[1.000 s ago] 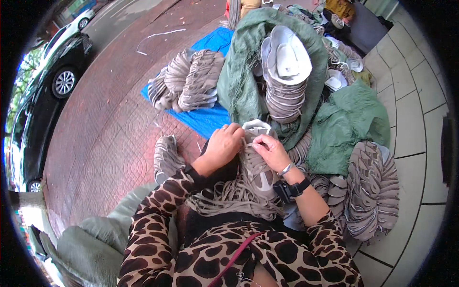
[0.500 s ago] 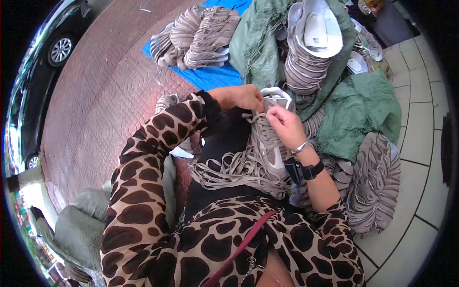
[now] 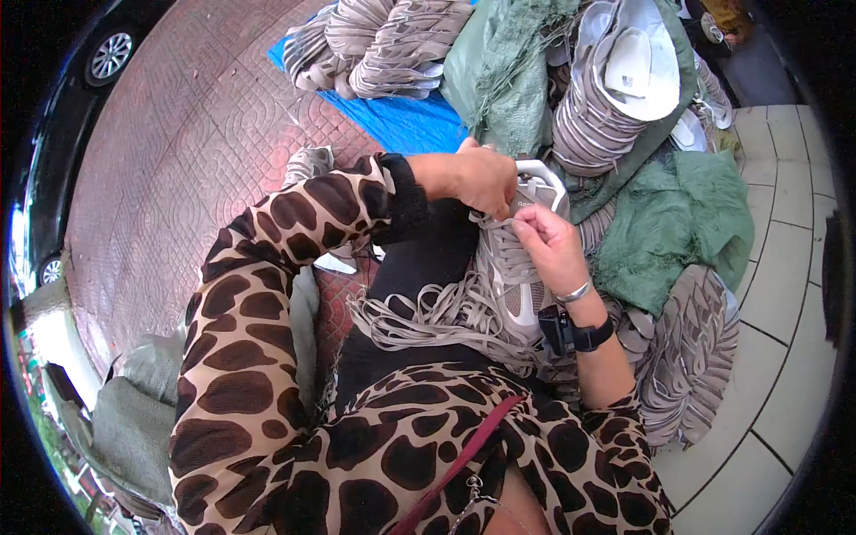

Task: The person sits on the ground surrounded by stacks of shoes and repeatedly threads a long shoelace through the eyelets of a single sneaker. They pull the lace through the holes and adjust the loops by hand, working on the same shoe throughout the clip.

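Across my dark-trousered lap lies a taupe and white shoe upper [image 3: 506, 267], its white-lined opening pointing away from me and laces crossing its front. My left hand [image 3: 486, 181] is closed over the upper's left edge by the top eyelets, fingers curled down on the lace; its fingertips are partly hidden. From the other side my right hand [image 3: 548, 250] pinches at the same lacing, thumb and forefinger together. The two hands' fingertips nearly meet. A loose heap of taupe shoelaces [image 3: 419, 316] rests on my lap below the upper.
Bundled uppers [image 3: 392, 49] lie on a blue sheet [image 3: 401, 125] at the far left. A nested stack of uppers [image 3: 602, 125] leans against a green sack [image 3: 499, 80]. Another green sack [image 3: 673, 227] and fanned uppers [image 3: 691, 357] are at right. A dark car [image 3: 80, 116] stands far left.
My left hand has turned and shifted slightly right, closer to my right hand at the top eyelets. The view has shifted a little, so the far bundles sit higher in the picture.
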`<state>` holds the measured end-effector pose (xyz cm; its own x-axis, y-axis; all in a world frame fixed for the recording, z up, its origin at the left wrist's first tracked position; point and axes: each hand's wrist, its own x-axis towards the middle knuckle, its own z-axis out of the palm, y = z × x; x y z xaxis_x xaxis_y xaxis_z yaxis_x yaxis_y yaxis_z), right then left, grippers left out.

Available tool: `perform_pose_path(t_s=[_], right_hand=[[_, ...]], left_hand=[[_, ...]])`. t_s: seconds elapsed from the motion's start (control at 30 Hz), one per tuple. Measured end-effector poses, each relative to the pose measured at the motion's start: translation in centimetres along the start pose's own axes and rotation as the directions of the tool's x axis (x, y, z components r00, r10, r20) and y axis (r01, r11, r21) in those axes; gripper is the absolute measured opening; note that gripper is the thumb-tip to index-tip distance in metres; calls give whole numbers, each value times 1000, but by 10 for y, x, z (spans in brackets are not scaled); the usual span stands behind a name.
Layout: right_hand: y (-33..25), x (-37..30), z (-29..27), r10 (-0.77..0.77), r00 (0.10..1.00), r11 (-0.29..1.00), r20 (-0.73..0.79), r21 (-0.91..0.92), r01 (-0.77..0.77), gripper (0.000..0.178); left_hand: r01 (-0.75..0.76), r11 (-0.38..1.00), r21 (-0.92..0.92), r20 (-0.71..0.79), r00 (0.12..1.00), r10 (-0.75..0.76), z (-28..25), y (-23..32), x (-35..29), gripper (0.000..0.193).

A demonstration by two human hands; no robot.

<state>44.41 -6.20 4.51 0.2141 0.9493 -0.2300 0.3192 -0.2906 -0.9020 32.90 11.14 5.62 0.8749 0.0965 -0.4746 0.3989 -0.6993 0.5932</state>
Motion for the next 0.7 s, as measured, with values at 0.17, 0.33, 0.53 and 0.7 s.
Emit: perform_pose_path(t_s=[0.17, 0.33, 0.53, 0.7], right_hand=[[5, 2, 3, -36, 999, 999, -19, 27, 37, 8], [1, 4, 3, -8, 1000, 1000, 4, -2, 8, 9], [-3, 1, 3, -10, 1000, 998, -3, -54, 10, 10], [-4, 2, 3, -22, 999, 996, 48, -85, 26, 13]], left_hand=[[-54, 998, 39, -89, 994, 57, 10, 0, -1, 23], [-54, 997, 52, -164, 985, 61, 14, -3, 0, 23], [53, 911, -409, -513, 812, -278, 9, -79, 52, 33], [410, 873, -264, -437, 756, -487, 30, -117, 75, 35]])
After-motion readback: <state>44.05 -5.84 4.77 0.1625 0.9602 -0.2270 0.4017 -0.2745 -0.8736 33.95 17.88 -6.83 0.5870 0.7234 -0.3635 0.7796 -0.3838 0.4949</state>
